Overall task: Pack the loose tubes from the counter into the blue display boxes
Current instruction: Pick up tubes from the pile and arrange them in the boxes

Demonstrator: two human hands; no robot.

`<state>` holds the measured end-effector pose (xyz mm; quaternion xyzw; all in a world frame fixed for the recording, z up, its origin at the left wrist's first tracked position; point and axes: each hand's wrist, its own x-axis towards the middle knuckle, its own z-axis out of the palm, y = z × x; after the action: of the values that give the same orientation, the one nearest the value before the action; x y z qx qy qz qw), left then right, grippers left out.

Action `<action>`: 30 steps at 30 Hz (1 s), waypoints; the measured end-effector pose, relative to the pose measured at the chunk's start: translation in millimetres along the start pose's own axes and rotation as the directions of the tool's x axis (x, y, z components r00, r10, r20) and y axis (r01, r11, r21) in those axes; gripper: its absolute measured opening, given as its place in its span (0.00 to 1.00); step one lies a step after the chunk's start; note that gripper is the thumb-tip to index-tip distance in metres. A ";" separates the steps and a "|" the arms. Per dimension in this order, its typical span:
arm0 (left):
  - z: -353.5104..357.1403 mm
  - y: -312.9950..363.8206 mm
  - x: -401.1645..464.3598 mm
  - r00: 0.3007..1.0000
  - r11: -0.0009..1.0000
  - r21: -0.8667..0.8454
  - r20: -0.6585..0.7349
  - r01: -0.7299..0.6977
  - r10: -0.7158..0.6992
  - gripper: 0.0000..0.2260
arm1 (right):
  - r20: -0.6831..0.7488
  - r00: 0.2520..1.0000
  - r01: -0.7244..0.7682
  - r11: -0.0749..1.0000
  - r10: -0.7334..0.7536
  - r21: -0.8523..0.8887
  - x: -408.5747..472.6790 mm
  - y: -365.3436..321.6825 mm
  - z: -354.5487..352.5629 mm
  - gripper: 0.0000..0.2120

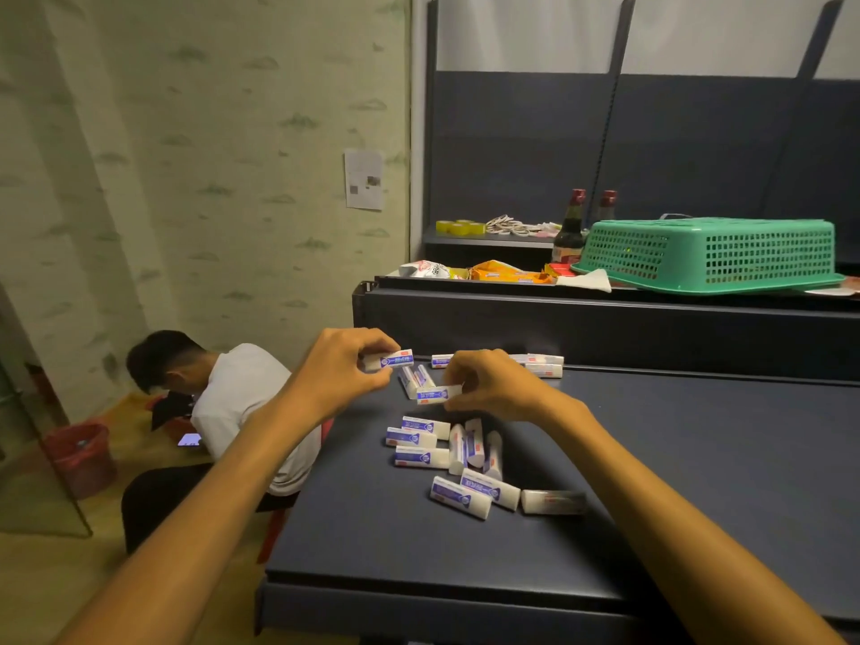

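Small white tube cartons with blue and red print lie scattered on the dark blue counter. My left hand pinches one carton just above the counter's far left corner. My right hand pinches another carton close beside it. Two more cartons lie between the hands. A loose cluster of several cartons sits nearer me, and a few others line the back edge. No blue display box shows in this view.
A raised dark shelf behind the counter carries an upturned green basket, snack packets and sauce bottles. A person in a white shirt sits left of the counter beside a red bucket.
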<state>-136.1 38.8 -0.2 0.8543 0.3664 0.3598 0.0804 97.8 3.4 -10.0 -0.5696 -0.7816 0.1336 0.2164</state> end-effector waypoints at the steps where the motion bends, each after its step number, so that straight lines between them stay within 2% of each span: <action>1: 0.4 -0.4 1.4 1.000 1.000 -0.001 0.002 -0.005 0.005 0.12 | -0.022 1.000 0.001 0.999 0.000 0.035 -1.5 0.9 -1.9 0.12; 6: 5.4 -0.5 7.5 0.999 0.999 -0.012 0.017 -0.036 0.036 0.12 | -0.160 0.987 -0.002 0.991 0.024 0.137 -8.8 8.0 -10.5 0.10; 10: 10.1 1.2 10.3 0.998 0.998 -0.041 0.029 -0.055 0.056 0.12 | -0.167 0.984 -0.017 0.964 0.064 0.267 -11.8 14.9 -14.3 0.09; 17: 28.3 5.1 14.5 0.994 0.993 -0.079 0.059 -0.088 0.092 0.13 | -0.279 0.931 -0.029 0.811 0.234 0.585 -29.4 20.5 -17.0 0.08; 20: 35.3 16.8 17.8 0.991 0.988 -0.093 0.047 -0.121 0.125 0.13 | -0.315 0.911 -0.004 0.771 0.265 0.637 -44.1 24.3 -24.4 0.08; 23: 42.9 35.8 23.0 0.986 0.980 -0.114 0.026 -0.163 0.167 0.12 | -0.330 0.902 0.003 0.760 0.279 0.650 -62.9 30.3 -35.3 0.15; 25: 49.8 52.3 26.8 0.980 0.971 -0.138 0.019 -0.194 0.198 0.12 | -0.359 0.869 -0.013 0.742 0.340 0.671 -79.3 36.0 -44.9 0.17; 30: 80.3 108.9 37.4 0.962 0.943 -0.202 0.012 -0.264 0.272 0.11 | -0.400 0.836 -0.018 0.746 0.377 0.666 -141.4 56.4 -73.3 0.10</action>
<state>-2.5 -3.7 5.8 0.8908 0.2075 0.3852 0.1225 217.0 -115.6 1.8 -0.5583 -0.5350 0.2578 0.5793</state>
